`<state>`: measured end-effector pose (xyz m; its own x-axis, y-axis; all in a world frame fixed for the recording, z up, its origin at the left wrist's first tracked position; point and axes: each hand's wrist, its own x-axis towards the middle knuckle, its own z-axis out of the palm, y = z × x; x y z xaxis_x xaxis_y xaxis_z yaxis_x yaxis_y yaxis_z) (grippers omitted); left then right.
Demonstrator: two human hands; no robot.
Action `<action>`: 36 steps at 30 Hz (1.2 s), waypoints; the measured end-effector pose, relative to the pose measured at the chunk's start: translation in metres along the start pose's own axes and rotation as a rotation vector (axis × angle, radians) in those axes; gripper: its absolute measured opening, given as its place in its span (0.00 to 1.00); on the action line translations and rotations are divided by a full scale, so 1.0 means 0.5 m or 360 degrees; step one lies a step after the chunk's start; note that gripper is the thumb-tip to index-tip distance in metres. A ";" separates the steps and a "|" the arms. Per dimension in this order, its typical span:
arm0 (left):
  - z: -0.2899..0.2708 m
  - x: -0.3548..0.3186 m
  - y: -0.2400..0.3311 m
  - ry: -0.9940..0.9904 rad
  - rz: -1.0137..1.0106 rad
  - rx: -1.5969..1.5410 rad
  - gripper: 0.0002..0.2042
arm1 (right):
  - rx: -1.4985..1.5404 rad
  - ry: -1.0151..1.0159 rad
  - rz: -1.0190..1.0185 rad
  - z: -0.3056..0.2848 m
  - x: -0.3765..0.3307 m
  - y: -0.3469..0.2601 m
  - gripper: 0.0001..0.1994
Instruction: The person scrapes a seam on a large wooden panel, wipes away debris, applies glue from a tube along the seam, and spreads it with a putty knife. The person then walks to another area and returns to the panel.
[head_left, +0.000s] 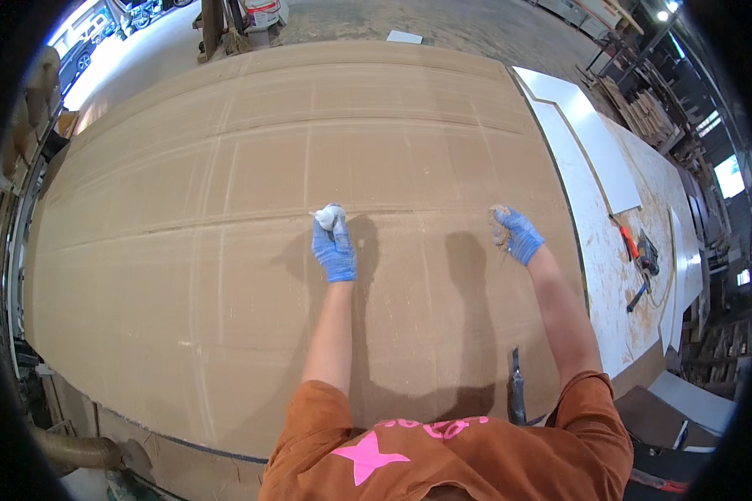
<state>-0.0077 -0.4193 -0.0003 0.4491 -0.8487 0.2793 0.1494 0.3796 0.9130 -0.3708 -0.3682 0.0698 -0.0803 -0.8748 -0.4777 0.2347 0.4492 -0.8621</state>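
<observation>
My left hand (335, 254), in a blue knit glove, is closed around a white crumpled wad (328, 218) above the middle of a large brown board (267, 334). The wad's exact kind cannot be made out. Farther right, my right hand (522, 238), gloved alike, has its fingers curled on a tan, stringy clump (500, 237) low over the board. Loose strands of it hang by the fingertips. A narrow dark tool (517, 392) lies on the board close to my body, between my arms.
White panels (585, 125) lie along the board's right side. A tool with a red-orange handle (628, 242) and a dark power tool (647, 255) sit there amid sawdust. A thick hose (79, 449) runs at the lower left. Wood pieces (647, 113) are stacked at the far right.
</observation>
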 end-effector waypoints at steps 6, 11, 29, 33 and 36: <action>0.000 0.004 -0.009 0.0034 -0.0048 -0.0127 0.10 | 0.0042 0.0061 -0.0062 0.026 0.089 -0.031 0.15; -0.005 0.003 -0.004 0.0008 -0.0030 -0.0115 0.09 | 0.0100 0.0034 0.0035 0.049 0.073 -0.019 0.14; -0.133 -0.274 0.156 -0.0581 -0.0397 0.0067 0.08 | 0.0614 0.0196 -0.0127 -0.153 -0.476 0.158 0.12; -0.123 -0.467 0.255 -0.0941 -0.0510 0.0487 0.08 | 0.0843 0.0255 -0.0155 -0.190 -0.594 0.251 0.11; -0.106 -0.612 0.239 -0.0948 -0.0737 -0.0046 0.08 | 0.1034 0.0279 -0.0135 -0.214 -0.669 0.329 0.10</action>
<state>-0.0806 -0.0949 0.0075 -0.2160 -0.9763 -0.0102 0.2336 -0.0618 0.9704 -0.4090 0.0177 0.0698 -0.2674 -0.8352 -0.4805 0.7508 0.1320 -0.6472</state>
